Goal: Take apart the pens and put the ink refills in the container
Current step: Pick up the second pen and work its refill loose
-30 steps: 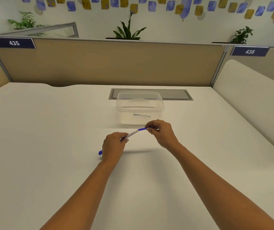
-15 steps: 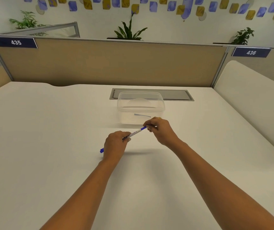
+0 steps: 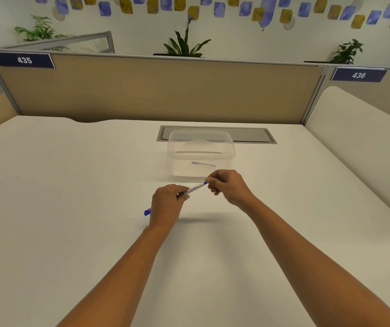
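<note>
A white pen (image 3: 193, 189) with blue ends is held slanted just above the table, in front of a clear plastic container (image 3: 231, 154). My left hand (image 3: 168, 206) grips its lower barrel, and the blue cap end (image 3: 147, 211) sticks out to the left past the hand. My right hand (image 3: 229, 187) pinches the pen's upper blue tip with thumb and fingers. One thin bluish refill (image 3: 203, 164) lies on the container's bottom.
The white table (image 3: 71, 208) reaches back to a tan divider panel (image 3: 161, 90). A grey cable hatch (image 3: 255, 135) sits behind the container. A cream partition (image 3: 359, 142) runs along the right side.
Both hands and the pen have shifted slightly away from me toward the container; the grip on each end is the same.
</note>
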`<control>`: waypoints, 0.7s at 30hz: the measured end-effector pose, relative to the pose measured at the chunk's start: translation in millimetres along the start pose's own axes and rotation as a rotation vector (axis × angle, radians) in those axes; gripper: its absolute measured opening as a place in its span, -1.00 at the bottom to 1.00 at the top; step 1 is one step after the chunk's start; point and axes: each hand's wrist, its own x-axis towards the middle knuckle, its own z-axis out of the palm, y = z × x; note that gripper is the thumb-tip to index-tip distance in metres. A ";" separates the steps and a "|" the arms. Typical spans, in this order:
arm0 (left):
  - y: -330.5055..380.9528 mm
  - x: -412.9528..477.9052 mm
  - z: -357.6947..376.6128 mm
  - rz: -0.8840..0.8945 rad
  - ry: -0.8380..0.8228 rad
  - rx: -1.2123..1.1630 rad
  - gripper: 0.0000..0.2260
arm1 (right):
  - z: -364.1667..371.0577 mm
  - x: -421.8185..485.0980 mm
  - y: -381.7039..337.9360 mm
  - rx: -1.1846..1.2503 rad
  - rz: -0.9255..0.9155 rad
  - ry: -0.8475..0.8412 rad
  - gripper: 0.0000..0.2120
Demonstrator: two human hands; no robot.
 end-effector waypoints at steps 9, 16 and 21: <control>3.3 -1.0 0.2 0.011 0.019 -0.039 -0.82 | 2.4 1.0 1.2 -0.151 -0.051 0.050 -0.81; 4.8 -1.1 1.7 0.047 0.039 -0.024 -0.83 | 3.5 0.0 4.6 -0.212 -0.033 0.045 -0.66; 4.4 2.7 0.5 0.086 0.001 -0.006 -0.83 | 3.4 -1.1 5.4 -0.239 0.002 0.052 -0.54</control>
